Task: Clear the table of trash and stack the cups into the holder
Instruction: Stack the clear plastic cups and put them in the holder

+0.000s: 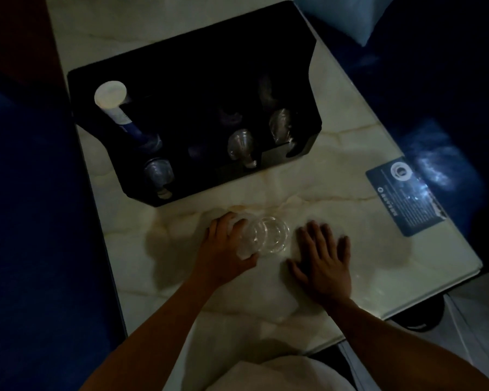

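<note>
A clear plastic cup (268, 235) lies on its side on the pale marble table (336, 165), mouth toward the right. My left hand (226, 249) is wrapped around its base end and grips it. My right hand (325, 255) rests flat on the table just right of the cup, fingers spread, holding nothing. The black cup holder (181, 80) stands behind, with a stack of white and blue paper cups (116, 108) sticking out at its left and clear cup stacks (240, 146) in other slots.
A blue printed card (405, 197) lies near the table's right edge. Dark blue seating borders the table on the left and far right. The table's near right corner (474, 266) drops off to a tiled floor.
</note>
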Demonstrator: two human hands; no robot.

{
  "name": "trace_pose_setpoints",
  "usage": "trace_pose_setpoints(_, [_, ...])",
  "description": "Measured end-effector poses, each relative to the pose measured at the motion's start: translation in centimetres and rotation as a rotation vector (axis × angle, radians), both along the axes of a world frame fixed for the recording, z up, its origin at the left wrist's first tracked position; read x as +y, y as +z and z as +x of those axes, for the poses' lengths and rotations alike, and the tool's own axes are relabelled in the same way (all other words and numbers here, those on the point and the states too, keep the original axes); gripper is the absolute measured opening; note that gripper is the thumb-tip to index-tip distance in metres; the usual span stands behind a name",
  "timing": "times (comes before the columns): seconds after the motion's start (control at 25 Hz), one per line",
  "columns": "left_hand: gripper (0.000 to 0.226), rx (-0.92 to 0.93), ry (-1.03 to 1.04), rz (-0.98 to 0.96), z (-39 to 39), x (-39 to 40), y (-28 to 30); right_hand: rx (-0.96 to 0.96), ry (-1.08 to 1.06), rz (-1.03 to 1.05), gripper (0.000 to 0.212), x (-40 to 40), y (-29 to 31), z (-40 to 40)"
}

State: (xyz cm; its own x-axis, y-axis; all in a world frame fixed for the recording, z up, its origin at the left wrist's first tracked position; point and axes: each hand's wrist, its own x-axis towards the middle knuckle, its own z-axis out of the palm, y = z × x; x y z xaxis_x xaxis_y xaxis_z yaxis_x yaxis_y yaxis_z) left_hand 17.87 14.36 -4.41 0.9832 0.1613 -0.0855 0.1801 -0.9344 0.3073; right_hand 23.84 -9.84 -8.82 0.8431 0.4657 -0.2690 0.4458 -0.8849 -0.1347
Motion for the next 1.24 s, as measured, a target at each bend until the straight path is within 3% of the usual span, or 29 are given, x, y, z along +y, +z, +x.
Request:
trace_pose_setpoints(0.4, [0.072, 0.059, -0.102, -0.007, 2.6, -3.9, 0.2, -0.011, -0.002, 0.020, 0.081, -0.2, -0.4, 0.0])
trace_pose_setpoints(1.24, [0.077, 0.103, -0.080, -0.013, 2.5, -4.0, -1.2, -0.035, -0.006, 0.083, 0.079, -0.4, -0.7, 0.1])
